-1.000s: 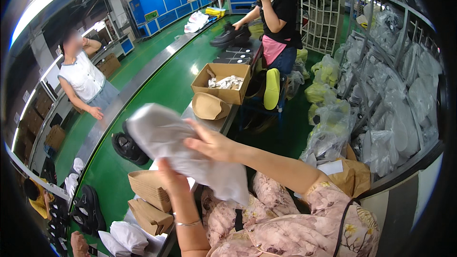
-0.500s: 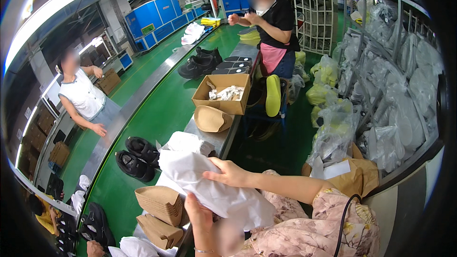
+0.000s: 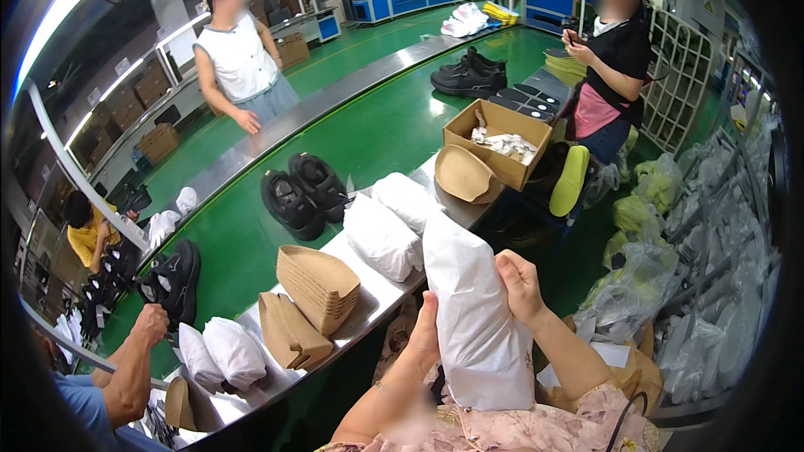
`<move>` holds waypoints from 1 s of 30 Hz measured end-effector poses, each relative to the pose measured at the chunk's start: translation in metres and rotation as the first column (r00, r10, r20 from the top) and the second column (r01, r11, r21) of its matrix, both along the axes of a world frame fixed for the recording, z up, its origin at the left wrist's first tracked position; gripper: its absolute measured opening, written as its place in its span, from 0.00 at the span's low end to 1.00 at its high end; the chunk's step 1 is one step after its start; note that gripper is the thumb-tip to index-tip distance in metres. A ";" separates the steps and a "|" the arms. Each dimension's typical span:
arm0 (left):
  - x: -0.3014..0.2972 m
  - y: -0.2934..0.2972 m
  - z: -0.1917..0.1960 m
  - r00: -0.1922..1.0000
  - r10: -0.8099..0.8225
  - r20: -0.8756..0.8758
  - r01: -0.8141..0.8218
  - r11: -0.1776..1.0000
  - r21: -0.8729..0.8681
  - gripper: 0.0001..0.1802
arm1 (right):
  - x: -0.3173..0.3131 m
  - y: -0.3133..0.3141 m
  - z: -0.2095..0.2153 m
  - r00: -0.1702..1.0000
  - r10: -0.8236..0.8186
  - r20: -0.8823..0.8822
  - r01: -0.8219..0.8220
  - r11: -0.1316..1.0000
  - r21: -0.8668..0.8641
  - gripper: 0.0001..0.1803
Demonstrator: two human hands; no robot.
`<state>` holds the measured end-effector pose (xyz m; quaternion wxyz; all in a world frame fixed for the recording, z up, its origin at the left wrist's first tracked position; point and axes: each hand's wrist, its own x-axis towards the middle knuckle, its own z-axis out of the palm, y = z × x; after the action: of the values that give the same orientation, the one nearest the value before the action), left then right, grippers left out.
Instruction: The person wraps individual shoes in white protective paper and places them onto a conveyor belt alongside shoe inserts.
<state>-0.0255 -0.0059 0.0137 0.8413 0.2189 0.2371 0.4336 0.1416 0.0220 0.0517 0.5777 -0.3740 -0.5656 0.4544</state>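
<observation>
My left hand [image 3: 425, 333] and my right hand [image 3: 521, 286] grip a long white paper-wrapped bundle [image 3: 476, 310] from both sides, upright before my chest; its contents are hidden. Just beyond it, two more white bundles [image 3: 381, 236] lie on the metal ledge of the table. Left of these are stacked brown cardboard shoe inserts [image 3: 314, 286], with another folded insert [image 3: 289, 331] beside them. A pair of black shoes [image 3: 306, 194] rests on the green conveyor belt [image 3: 251, 226]. A curved cardboard piece [image 3: 465, 174] lies near the box.
An open cardboard box [image 3: 487, 149] holds crumpled white paper. Black shoes [image 3: 469, 74] and dark soles stand beyond it. Co-workers are across the belt, at the far right end and at lower left, where a hand [image 3: 152, 322] reaches near black shoes. Bagged soles [image 3: 712, 259] fill a rack at right.
The wrapped bundle has turned from slanting to nearly upright, with my hands now on either side of it. My view has swung left. The co-worker at far right has brought both hands together.
</observation>
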 end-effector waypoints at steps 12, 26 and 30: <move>-0.013 -0.009 -0.006 0.977 0.200 -0.079 -0.191 0.976 0.105 0.38 | -0.003 -0.007 0.011 0.611 -0.476 0.632 0.210 0.868 0.451 0.20; 0.009 -0.005 -0.025 0.930 0.292 -0.222 -0.202 0.913 0.355 0.43 | -0.021 -0.024 -0.050 0.991 -0.101 -0.082 0.082 0.974 -0.213 0.22; 0.005 -0.002 -0.025 0.988 0.125 -0.086 -0.092 0.947 0.308 0.51 | -0.013 -0.024 -0.028 0.965 -0.035 -0.258 -0.041 0.958 -0.284 0.20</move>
<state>-0.0200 -0.0077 -0.0116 0.7590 0.3545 0.2233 0.4985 0.1286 -0.0024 0.0234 0.5859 -0.3897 -0.4137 0.5777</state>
